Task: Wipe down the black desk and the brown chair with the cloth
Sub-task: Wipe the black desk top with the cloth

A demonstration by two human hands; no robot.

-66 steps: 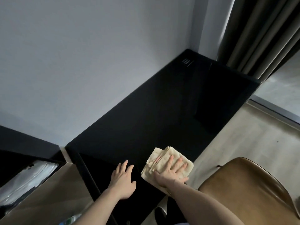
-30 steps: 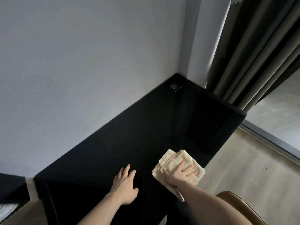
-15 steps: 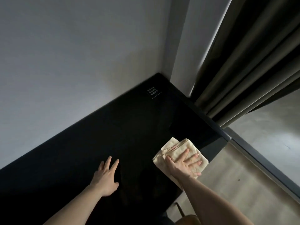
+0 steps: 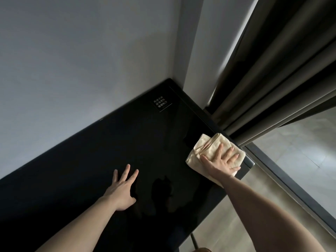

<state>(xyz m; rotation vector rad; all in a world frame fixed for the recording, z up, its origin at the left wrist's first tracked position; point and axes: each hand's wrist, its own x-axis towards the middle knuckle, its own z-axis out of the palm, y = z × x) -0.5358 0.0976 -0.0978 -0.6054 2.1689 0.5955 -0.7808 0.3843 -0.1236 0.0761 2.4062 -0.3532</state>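
**Cloth at the desk's far corner**

At the room's corner, a glossy black desk [image 4: 109, 151] meets a grey wall [image 4: 81, 51], with dark curtains [image 4: 272, 79] hanging just beside its right end and pale floor [image 4: 300, 142] beyond. A small label [image 4: 161, 104] with white print sits near the far corner. The right hand [image 4: 221, 161], fingers spread flat, presses the folded cream cloth [image 4: 203, 145] onto the desk's right end. The left hand [image 4: 123, 190] rests on the desktop, fingers straight and spread, holding nothing.
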